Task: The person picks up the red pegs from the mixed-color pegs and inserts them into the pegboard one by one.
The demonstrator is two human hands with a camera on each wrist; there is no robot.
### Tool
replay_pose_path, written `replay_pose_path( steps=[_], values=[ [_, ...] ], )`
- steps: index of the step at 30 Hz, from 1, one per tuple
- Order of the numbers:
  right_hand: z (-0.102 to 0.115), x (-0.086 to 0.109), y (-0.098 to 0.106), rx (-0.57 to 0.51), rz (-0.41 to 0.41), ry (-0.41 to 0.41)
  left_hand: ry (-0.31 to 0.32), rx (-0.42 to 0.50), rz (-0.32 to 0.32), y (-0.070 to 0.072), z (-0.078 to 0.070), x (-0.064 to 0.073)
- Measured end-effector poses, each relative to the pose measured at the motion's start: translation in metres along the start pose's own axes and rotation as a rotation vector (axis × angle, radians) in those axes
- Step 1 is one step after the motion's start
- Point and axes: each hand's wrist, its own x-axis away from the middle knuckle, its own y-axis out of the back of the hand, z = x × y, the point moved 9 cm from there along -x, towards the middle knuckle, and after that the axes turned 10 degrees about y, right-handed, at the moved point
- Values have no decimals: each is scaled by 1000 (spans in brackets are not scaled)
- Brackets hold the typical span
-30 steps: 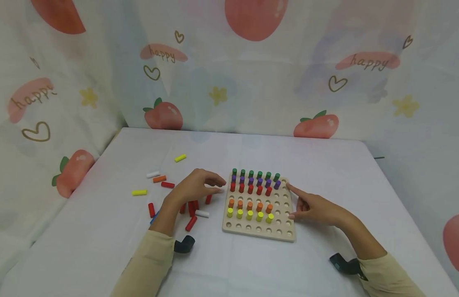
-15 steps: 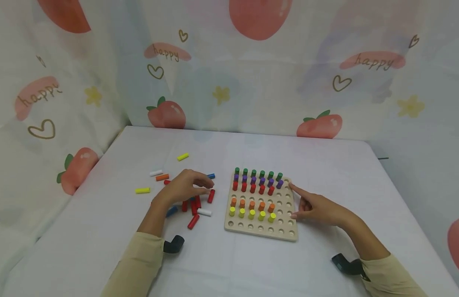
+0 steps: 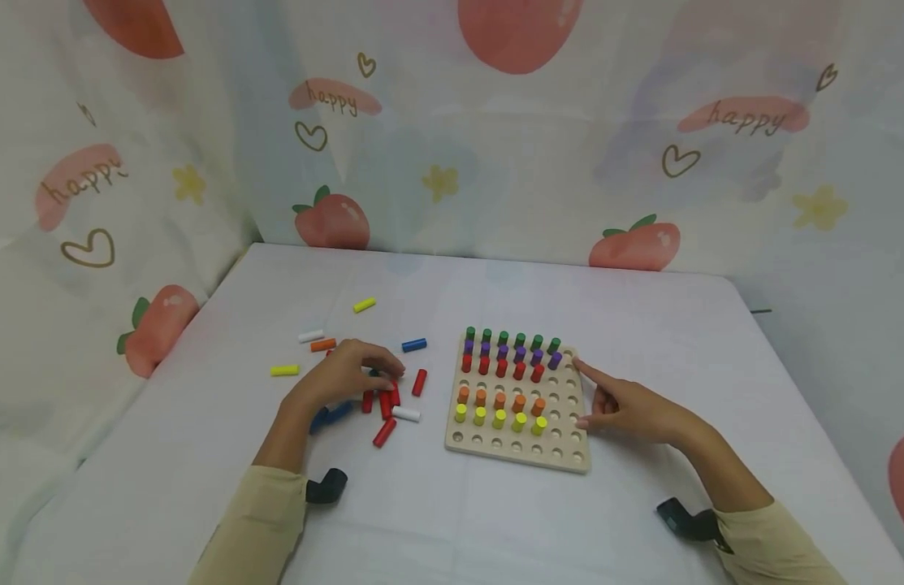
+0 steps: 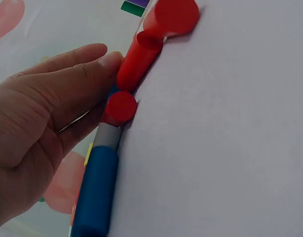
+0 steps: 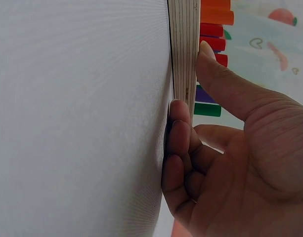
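A wooden pegboard lies flat, with rows of green, purple, red, orange and yellow pegs upright in its holes. My right hand holds its right edge; in the right wrist view the thumb lies against the upper edge, with curled fingers by its side. Left of the board, my left hand reaches over a pile of loose pegs, thumb and fingers apart around a dark blue peg. Contact with it is unclear. Near these fingers lie a red peg and a white peg.
Beyond the pile lie a blue peg, a yellow peg, a white peg and an orange peg. Another loose red peg is between pile and board. A printed cloth hangs behind the white table.
My left hand has moved left from beside the board to the loose pegs, uncovering a blue peg. The right hand has stayed at the board, while the head view has shifted slightly.
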Motion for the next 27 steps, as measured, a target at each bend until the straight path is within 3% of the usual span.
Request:
replay_pose_path(
  steps=[7, 13, 27],
  values=[
    [-1, 0, 0, -3, -4, 0, -16, -17, -30, 1, 2, 3],
    [0, -1, 2, 1, 0, 16, -62, -13, -7, -3, -1, 0],
    [-2, 0, 1, -36, 1, 19, -31, -28, 24, -8, -2, -6]
  ],
)
